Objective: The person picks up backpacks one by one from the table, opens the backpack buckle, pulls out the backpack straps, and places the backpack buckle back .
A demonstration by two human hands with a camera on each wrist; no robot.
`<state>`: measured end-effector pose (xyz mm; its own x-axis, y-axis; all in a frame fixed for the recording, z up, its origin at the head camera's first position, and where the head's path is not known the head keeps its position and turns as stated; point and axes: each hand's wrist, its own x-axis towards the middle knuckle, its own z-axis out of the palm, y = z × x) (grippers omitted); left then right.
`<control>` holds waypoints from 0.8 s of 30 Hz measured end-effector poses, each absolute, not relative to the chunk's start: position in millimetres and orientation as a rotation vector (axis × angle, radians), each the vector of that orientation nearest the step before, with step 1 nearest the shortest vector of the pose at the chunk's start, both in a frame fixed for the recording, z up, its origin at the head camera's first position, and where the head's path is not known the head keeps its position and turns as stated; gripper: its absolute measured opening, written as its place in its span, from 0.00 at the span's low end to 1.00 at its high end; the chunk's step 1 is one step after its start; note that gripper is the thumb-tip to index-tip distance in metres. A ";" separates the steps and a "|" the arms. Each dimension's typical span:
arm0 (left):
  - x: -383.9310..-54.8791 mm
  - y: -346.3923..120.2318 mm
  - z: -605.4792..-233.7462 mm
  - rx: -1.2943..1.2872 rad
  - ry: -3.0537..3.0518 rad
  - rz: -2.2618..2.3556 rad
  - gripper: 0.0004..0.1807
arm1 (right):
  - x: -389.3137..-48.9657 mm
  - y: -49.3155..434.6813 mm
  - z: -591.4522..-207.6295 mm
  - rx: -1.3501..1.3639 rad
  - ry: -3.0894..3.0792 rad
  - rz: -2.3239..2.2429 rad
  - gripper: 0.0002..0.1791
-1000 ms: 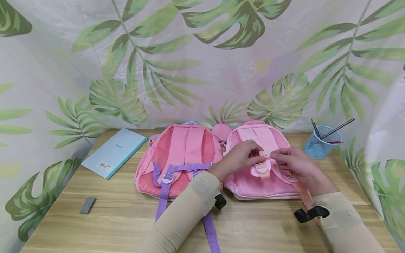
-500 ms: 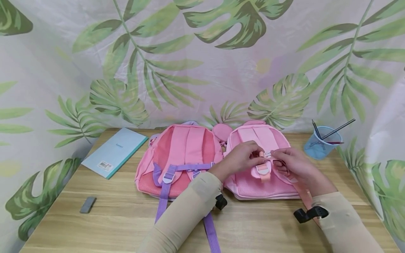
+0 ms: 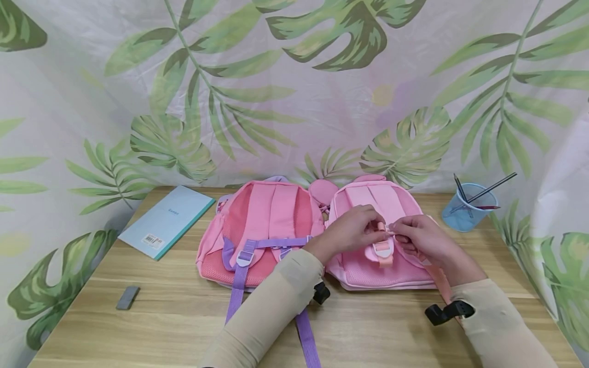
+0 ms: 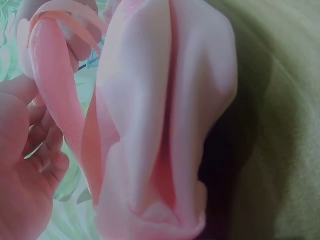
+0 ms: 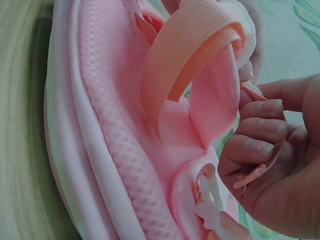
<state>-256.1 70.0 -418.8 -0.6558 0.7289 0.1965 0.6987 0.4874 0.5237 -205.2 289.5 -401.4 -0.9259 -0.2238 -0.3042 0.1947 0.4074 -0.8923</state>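
Note:
The light pink backpack [image 3: 359,273] lies with its shoulder straps facing up. Over it my left hand [image 3: 354,227] pinches an orange chest strap [image 3: 381,226] at one end of a small white buckle [image 3: 389,231]. From the other side my right hand [image 3: 425,240] pinches that buckle's other end. Its fingers curl round a coral strap end [image 5: 257,172], seen in the right wrist view. How far the buckle halves are joined is hidden by the fingertips. Below the hands hangs a white strap adjuster [image 3: 382,247] with an orange webbing tail [image 3: 385,261].
A second pink backpack [image 3: 257,220] with purple straps [image 3: 238,286] lies touching on the left. On the wooden table [image 3: 175,317] are a blue notebook [image 3: 167,220], a grey eraser [image 3: 128,298] and a blue mesh cup [image 3: 465,214] with pencils. A leaf-print cloth hangs behind.
My right hand has moved slightly left, towards the left hand. The white buckle prongs seen between the hands half a second ago are now mostly covered. Both backpacks stay in place.

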 end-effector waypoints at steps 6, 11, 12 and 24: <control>-259.9 70.8 -418.8 1.272 2.679 0.794 0.13 | -204.1 289.2 -402.8 -0.012 2.240 -1.575 0.16; -261.7 71.5 -416.5 1.283 2.645 0.798 0.13 | -203.9 289.1 -403.9 0.004 2.151 -1.680 0.14; -261.9 71.6 -416.3 1.284 2.637 0.808 0.13 | -204.0 289.1 -404.4 0.005 2.134 -1.702 0.14; -260.9 73.7 -422.2 1.273 2.590 0.761 0.12 | -202.3 293.7 -403.7 -0.061 1.982 -1.873 0.15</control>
